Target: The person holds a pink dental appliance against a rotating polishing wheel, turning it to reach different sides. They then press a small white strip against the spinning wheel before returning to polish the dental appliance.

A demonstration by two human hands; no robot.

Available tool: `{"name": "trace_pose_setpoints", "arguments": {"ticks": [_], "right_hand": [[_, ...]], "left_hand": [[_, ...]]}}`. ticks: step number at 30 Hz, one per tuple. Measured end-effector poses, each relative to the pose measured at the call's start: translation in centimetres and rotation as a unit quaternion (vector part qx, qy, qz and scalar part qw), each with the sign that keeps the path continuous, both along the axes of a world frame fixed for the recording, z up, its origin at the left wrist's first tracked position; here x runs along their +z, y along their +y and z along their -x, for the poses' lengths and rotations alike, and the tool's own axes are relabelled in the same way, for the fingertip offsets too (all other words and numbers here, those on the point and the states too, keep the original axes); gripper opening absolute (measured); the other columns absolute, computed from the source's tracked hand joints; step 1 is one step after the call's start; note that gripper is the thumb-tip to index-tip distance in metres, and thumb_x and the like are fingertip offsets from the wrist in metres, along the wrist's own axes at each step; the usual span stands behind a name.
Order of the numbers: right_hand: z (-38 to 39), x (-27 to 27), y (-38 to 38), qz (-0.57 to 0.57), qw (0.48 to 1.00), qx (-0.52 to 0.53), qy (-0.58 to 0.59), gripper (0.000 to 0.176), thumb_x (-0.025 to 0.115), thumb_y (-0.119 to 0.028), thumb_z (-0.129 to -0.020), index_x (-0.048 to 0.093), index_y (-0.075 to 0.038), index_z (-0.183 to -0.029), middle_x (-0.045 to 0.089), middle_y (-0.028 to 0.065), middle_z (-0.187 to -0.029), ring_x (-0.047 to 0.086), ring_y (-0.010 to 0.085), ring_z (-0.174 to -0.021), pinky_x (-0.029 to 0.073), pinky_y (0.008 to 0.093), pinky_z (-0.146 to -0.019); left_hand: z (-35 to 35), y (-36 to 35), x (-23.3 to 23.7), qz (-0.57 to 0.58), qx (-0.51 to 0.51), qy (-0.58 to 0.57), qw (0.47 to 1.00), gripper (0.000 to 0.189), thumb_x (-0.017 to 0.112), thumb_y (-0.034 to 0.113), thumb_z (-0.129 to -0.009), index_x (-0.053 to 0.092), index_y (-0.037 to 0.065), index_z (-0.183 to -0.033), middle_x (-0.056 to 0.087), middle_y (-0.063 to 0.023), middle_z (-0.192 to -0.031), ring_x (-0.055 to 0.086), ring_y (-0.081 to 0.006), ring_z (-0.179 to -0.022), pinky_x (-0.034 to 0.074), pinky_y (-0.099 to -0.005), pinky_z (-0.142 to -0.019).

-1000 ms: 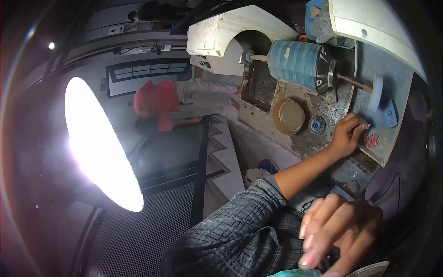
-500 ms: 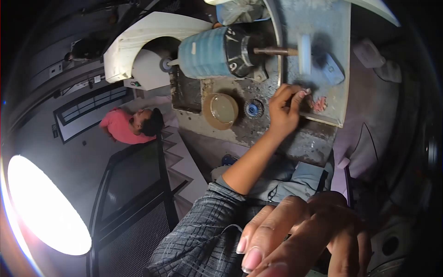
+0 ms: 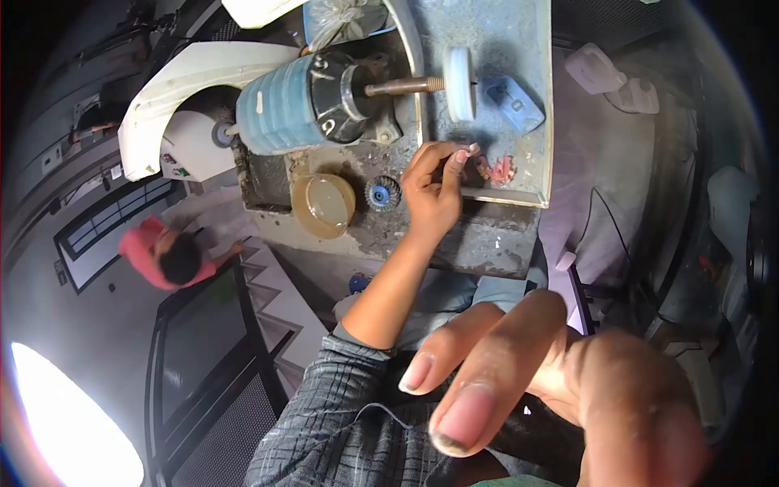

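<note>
My left hand point(image 3: 434, 191) reaches over the near edge of a metal tray point(image 3: 535, 197). Its thumb and fingers pinch a small pale piece point(image 3: 474, 149), too small to name. Right beside it, a little heap of pink and cream pieces point(image 3: 498, 170) lies in the tray. Above the hand is the white wheel point(image 3: 459, 84) on the threaded spindle of a blue bench motor point(image 3: 280, 109). A blue block-like object point(image 3: 513, 105) rests in the tray behind the wheel. Close to the camera, my right hand point(image 3: 535, 381) is raised, fingers apart, holding nothing visible.
A bowl of cloudy liquid point(image 3: 324, 206) and a round bristle brush with a blue hub point(image 3: 382, 193) stand on the stained bench. A white curved hood point(image 3: 174, 81) surrounds the motor's far end. White jugs point(image 3: 595, 68) are at right. A person in a pink shirt point(image 3: 146, 252) is at left.
The view has shifted, so bench and tray appear farther left. My left hand keeps its pinch beside the pink pieces. My right hand's fingers have spread near the camera. The other person has leaned over.
</note>
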State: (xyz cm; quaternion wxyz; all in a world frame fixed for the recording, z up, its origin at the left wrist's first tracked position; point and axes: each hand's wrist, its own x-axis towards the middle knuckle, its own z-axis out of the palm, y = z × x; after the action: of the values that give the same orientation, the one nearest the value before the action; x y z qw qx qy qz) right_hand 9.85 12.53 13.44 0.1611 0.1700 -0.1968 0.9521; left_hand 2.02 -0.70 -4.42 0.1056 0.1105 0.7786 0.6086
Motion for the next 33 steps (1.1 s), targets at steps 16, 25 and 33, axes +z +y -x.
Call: {"name": "trace_pose_setpoints", "arguments": {"ticks": [16, 25, 33], "right_hand": [[-0.4, -1.0, -2.7, 0.003, 0.998, 0.052, 0.039, 0.042, 0.047, -0.037, -0.090, 0.061, 0.003, -0.086, 0.060, 0.0169, -0.093, 0.057, 0.0355, -0.097, 0.045, 0.0473, -0.084], [-0.8, -1.8, -4.4, -0.022, 0.998, 0.040, 0.037, 0.044, 0.048, -0.039, -0.090, 0.061, 0.003, -0.089, 0.060, 0.0194, -0.095, 0.057, 0.0347, -0.099, 0.045, 0.0459, -0.086], [0.0, -1.8, -2.1, 0.002, 0.998, 0.030, 0.049, 0.046, 0.049, -0.041, -0.089, 0.061, 0.004, -0.091, 0.060, 0.0216, -0.096, 0.057, 0.0340, -0.101, 0.045, 0.0447, -0.087]], "left_hand": [[-0.2, -0.1, -0.6, -0.005, 0.008, -0.002, 1.000, 0.007, 0.058, 0.005, -0.087, 0.061, -0.001, -0.088, 0.056, -0.0032, -0.076, 0.051, -0.0060, -0.057, 0.039, -0.0186, -0.049], [-0.3, -0.3, -0.6, -0.015, 0.006, -0.014, 1.000, 0.006, 0.058, 0.006, -0.087, 0.060, 0.001, -0.089, 0.056, -0.0008, -0.072, 0.050, -0.0045, -0.057, 0.037, -0.0176, -0.048], [-0.1, -0.5, -0.4, -0.016, 0.001, -0.004, 1.000, 0.006, 0.058, 0.005, -0.087, 0.061, 0.000, -0.089, 0.056, -0.0033, -0.079, 0.052, -0.0060, -0.058, 0.038, -0.0182, -0.049]]}}
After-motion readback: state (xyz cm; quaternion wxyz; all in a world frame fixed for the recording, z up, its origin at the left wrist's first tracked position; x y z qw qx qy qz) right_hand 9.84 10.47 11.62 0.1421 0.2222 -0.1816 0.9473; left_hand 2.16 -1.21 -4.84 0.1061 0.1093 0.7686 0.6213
